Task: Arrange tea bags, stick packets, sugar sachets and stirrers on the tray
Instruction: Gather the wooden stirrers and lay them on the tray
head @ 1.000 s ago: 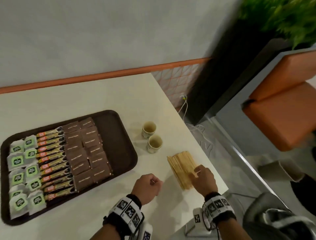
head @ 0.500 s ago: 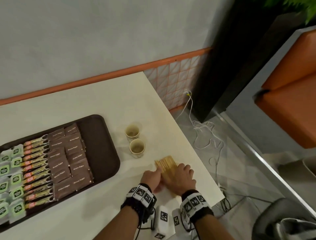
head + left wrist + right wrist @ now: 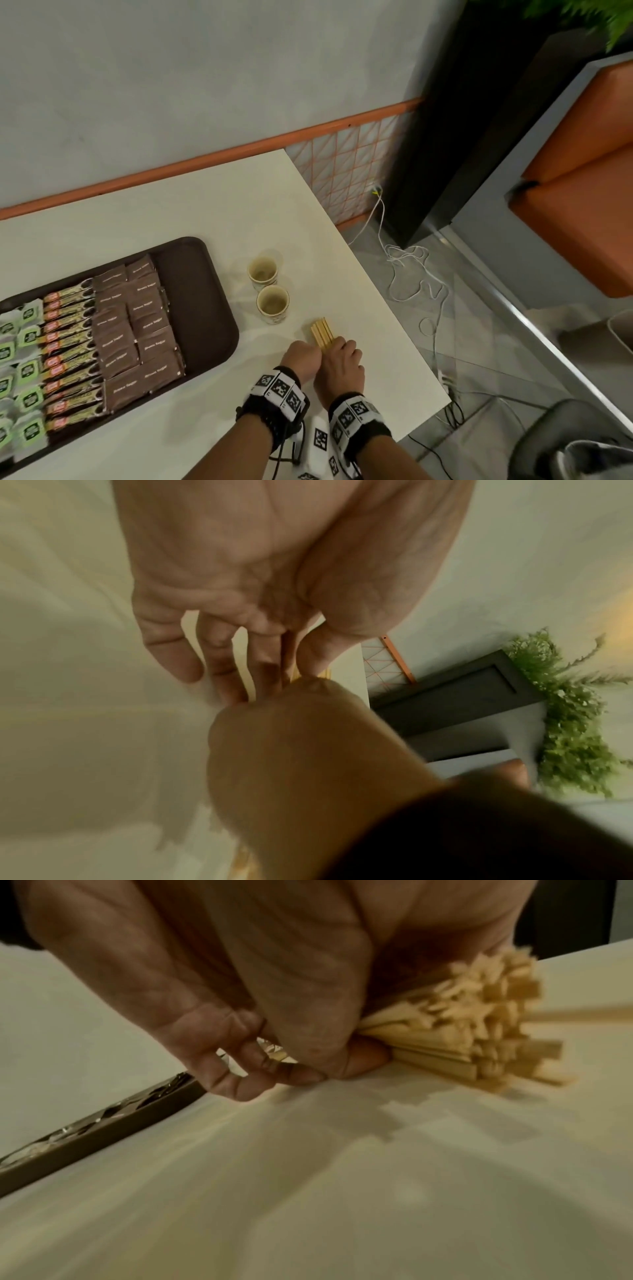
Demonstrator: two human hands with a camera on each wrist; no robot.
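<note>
While two cups (image 3: 268,286) stand nearby, left hand (image 3: 301,358) and right hand (image 3: 340,363) clasp one stirrer bundle (image 3: 321,332).

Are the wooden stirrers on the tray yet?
No, the stirrers lie bunched on the table between both hands, right of the two cups, off the tray.
</note>
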